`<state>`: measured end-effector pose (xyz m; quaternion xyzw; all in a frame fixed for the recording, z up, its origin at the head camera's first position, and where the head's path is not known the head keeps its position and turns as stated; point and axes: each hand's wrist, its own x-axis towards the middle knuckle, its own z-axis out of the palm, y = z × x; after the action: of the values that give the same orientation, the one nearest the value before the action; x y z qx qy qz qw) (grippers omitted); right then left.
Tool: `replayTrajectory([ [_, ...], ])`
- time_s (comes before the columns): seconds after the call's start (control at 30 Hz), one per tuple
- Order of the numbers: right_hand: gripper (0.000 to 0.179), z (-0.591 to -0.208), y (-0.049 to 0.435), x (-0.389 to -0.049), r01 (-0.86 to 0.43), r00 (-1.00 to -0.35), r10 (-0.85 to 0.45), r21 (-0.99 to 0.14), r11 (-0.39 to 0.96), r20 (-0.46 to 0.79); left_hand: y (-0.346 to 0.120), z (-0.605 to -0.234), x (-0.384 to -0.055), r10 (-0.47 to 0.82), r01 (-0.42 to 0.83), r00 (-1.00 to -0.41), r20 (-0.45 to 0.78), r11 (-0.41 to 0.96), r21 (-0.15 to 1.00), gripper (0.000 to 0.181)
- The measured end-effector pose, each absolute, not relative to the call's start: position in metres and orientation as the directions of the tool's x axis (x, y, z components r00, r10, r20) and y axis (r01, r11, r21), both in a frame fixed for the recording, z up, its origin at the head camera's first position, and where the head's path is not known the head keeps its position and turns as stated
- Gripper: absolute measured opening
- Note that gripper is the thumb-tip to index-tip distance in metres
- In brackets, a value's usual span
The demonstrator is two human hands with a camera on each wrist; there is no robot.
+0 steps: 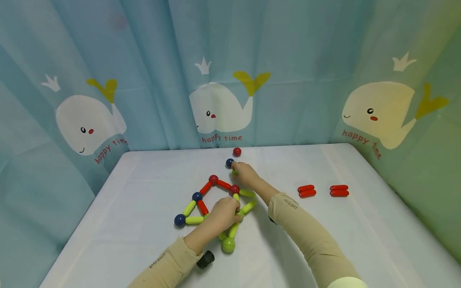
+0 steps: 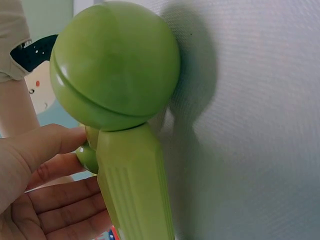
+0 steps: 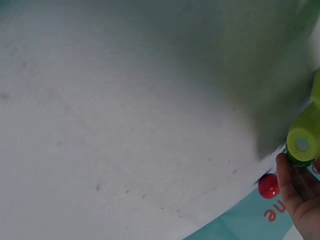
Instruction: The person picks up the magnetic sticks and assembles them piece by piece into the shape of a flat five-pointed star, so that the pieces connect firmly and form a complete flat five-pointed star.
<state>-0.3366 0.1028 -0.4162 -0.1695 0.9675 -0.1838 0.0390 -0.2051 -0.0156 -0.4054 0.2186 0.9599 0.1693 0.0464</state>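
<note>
A magnetic stick-and-ball frame of red and lime-green sticks with red, blue and green balls lies mid-table; its near corner is a green ball (image 1: 228,245). My left hand (image 1: 222,213) grips the frame's right side, thumb and finger at another green ball (image 2: 87,159) and the stick beside it. Farther back, the fingers of my right hand (image 1: 246,174) close on a blue ball (image 1: 229,163). A small lime-green piece (image 1: 234,172) peeks out under those fingers, mostly hidden. In the right wrist view, a lime-green stick (image 3: 302,144) points its free end toward the camera, in front of the fingertips.
Behind the blue ball sits a loose red ball (image 1: 237,152) near the table's back edge. Two pairs of red sticks, one left (image 1: 307,191) and one farther right (image 1: 339,191), lie at right. A whale-print curtain (image 1: 155,80) hangs behind the white table (image 1: 137,200).
</note>
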Motion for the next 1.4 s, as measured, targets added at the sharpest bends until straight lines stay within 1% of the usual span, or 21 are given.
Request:
replayTrajectory([
  [0.17, 0.031, -0.417, 0.104, -0.337, -0.280, -0.947, -0.321, -0.419, 0.863, -0.029, -0.015, -0.406, -0.204, 0.431, 0.396, -0.902, -0.021, 0.846, 0.356, 0.012],
  [0.5, 0.030, -0.413, 0.119, -0.331, -0.291, -0.947, -0.321, -0.510, 0.810, 0.031, -0.014, -0.405, -0.203, 0.432, 0.398, -0.902, -0.011, 0.839, 0.371, 0.012],
  [0.8, 0.031, -0.403, 0.136, -0.323, -0.384, -0.912, -0.402, -0.507, 0.772, 0.079, -0.014, -0.409, -0.203, 0.396, 0.356, -0.918, -0.013, 0.839, 0.411, 0.012],
  [1.1, 0.027, -0.405, 0.157, -0.317, -0.372, -0.913, -0.402, -0.541, 0.755, 0.067, -0.018, -0.414, -0.203, 0.359, 0.314, -0.933, -0.002, 0.819, 0.480, 0.016],
  [1.33, 0.024, -0.408, 0.169, -0.306, -0.421, -0.888, -0.450, -0.555, 0.717, 0.093, -0.022, -0.417, -0.206, 0.332, 0.258, -0.942, -0.046, 0.806, 0.533, 0.019],
  [1.4, 0.023, -0.408, 0.172, -0.302, -0.414, -0.890, -0.448, -0.563, 0.715, 0.086, -0.022, -0.417, -0.206, 0.328, 0.251, -0.943, -0.052, 0.805, 0.537, 0.020],
])
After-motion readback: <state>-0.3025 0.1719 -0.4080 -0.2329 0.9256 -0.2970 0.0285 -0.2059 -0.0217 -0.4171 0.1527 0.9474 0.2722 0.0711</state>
